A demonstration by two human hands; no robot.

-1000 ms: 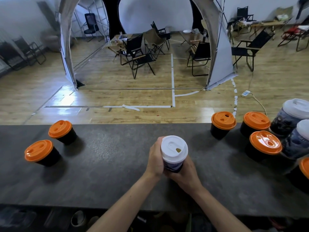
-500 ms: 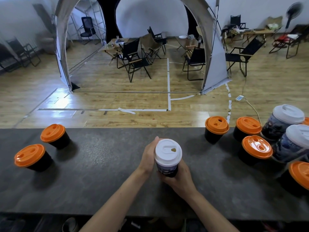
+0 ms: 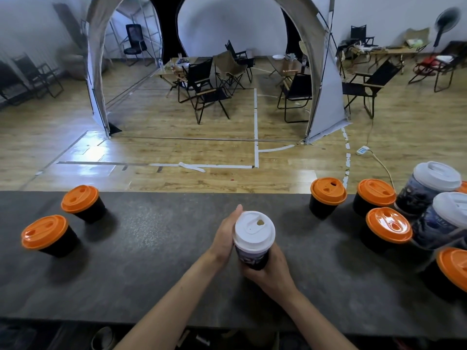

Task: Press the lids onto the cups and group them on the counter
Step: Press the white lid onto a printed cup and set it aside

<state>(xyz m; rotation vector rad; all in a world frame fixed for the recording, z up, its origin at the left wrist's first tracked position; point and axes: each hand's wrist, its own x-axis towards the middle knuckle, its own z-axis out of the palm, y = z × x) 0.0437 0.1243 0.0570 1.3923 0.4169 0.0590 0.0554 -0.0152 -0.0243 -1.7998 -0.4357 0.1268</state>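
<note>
**Lid-seating step: white-lid cup (image 3: 252, 258) held over mid counter (image 3: 151, 248), nearer its front edge.**

Lid (image 3: 254, 229) looks on; I judge it's being pressed home. Right grip (image 3: 270, 271) wraps the cup body low down. Left grip (image 3: 223, 236) is cupped vs the lid rim, fingers hidden behind. Can't tell if the base touches the counter. Next, my guess: check rim seated all round, then carry upright to the group (image 3: 389, 224) at the right end. Two orange-lid cups (image 3: 80, 199) sit apart at the left end. Cup print dark, unreadable; no brand legible.

Held cup (image 3: 254, 233) base hidden; orange-lidded cup (image 3: 452, 271) cut off at right edge.
</note>
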